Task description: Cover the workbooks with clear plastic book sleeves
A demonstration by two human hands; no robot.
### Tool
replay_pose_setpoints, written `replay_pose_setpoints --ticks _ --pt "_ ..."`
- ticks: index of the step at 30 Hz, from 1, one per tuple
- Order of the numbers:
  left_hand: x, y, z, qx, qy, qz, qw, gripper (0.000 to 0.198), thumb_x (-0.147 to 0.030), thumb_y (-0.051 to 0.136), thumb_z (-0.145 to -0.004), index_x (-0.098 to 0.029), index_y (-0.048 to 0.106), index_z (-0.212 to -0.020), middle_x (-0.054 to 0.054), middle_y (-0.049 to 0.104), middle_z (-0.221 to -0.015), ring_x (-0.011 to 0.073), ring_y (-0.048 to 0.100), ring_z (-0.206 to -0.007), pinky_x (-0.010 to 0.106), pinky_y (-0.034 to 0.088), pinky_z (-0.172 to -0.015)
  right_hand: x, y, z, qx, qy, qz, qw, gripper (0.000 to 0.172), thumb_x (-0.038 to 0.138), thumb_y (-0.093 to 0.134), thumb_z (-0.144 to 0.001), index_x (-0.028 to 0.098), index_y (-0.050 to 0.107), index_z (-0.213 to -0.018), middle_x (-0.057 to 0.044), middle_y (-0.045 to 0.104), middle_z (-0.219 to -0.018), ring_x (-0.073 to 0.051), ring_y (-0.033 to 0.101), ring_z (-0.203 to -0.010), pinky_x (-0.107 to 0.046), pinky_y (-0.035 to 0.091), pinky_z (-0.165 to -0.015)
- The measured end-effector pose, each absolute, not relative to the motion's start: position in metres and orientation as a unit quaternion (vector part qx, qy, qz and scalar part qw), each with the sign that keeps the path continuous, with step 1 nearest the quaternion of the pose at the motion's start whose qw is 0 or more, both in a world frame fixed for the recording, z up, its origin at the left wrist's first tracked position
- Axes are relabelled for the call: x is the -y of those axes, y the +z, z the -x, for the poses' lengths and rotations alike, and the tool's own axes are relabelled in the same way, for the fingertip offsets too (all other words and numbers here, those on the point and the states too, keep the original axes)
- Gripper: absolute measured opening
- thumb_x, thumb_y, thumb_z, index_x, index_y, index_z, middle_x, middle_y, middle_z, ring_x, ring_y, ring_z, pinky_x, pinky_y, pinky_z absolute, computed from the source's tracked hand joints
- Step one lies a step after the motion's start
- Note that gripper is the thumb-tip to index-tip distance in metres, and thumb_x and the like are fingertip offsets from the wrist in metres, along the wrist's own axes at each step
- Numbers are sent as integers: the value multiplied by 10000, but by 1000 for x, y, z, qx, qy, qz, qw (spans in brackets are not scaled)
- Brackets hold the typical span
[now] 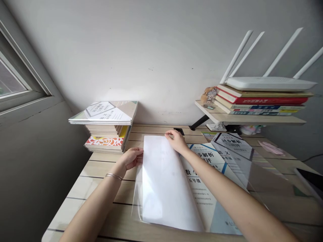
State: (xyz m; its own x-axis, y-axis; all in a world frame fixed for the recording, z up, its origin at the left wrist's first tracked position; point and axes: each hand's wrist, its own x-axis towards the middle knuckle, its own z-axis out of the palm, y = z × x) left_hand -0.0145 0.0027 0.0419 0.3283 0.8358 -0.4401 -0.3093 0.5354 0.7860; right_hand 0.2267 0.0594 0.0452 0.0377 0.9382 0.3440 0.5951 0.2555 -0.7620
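A workbook (202,188) with a blue-and-white front lies on the table, its front cover (164,181) folded back to the left so the blank white inside shows. A clear plastic book cover (137,205) sticks out past the left edge of that white sheet. My left hand (132,158) is closed at this edge, its fingers pinching the clear plastic. At the top edge of the white sheet, my right hand (175,139) pinches the sheet between thumb and fingers. My right forearm passes over the workbook's front and hides part of its print.
Stacked books (106,131) stand at the back left. Another workbook (234,151) lies to the right under clear plastic. A raised shelf (252,117) carries books and a white router (270,84). A dark-screened device (310,181) sits at the right edge.
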Motion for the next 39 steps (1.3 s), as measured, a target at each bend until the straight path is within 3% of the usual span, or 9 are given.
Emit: replay_pose_setpoints --ticks 3,8,15,18,21,25,28,33,39 --pt "4 38 19 -441 388 -307 749 87 -135 611 -798 -131 568 -722 -8 549 -542 73 512 -392 161 395 -383 1 57 -236 760 119 460 444 154 284 520 -830 218 649 -881 -92 638 -1000 -240 566 -1012 -423 429 -924" --pt "5 35 19 -446 394 -302 745 131 -162 640 -787 -143 551 -692 -37 509 -491 53 463 -364 156 405 -398 129 56 -246 902 45 260 340 278 369 538 -848 258 618 -1089 -82 662 -1031 -234 608 -966 -401 534 -795" --pt "28 43 35 -478 348 -273 759 222 -293 483 -897 -123 604 -819 43 636 -608 125 578 -442 219 463 -413 176 34 -238 916 -134 244 290 271 149 588 -819 202 651 -1076 -91 708 -1013 -234 659 -916 -355 563 -732" --pt "61 52 47 -406 365 -261 796 323 -389 450 -909 -129 619 -1001 84 697 -797 166 661 -629 269 531 -552 173 32 -235 906 -170 256 292 273 151 579 -832 201 651 -1091 -86 711 -1019 -227 667 -902 -336 570 -720" --pt "104 56 44 -319 442 -278 791 425 -406 566 -840 -174 566 -1196 123 636 -1166 246 636 -994 320 532 -765 173 31 -228 888 -164 289 318 332 118 576 -826 198 632 -1143 -94 707 -1030 -227 667 -907 -331 574 -728" --pt "152 47 13 -289 484 -315 764 722 -202 765 -650 -296 479 -1306 74 517 -1342 292 514 -1186 367 470 -922 176 28 -212 862 -149 330 353 364 50 571 -795 160 643 -1134 -122 708 -998 -250 671 -888 -342 575 -722" --pt "168 38 -13 -306 514 -347 723 747 -117 797 -586 -264 512 -1261 91 545 -1307 305 505 -1189 387 441 -965 178 27 -202 849 -176 353 352 335 46 536 -807 164 664 -1093 -115 707 -997 -239 661 -895 -331 572 -723" --pt "169 25 -34 -385 542 -361 654 431 -221 789 -624 -140 610 -1008 131 675 -1066 283 609 -1027 403 451 -930 178 27 -197 835 -229 357 349 273 57 501 -835 97 665 -1049 -122 702 -975 -204 637 -916 -305 547 -745" --pt "169 11 -39 -479 538 -362 591 415 -289 831 -533 -91 659 -854 123 719 -843 268 657 -817 339 498 -757 180 27 -200 838 -239 361 333 268 50 464 -853 79 675 -1016 -117 701 -954 -205 619 -863 -303 516 -718"
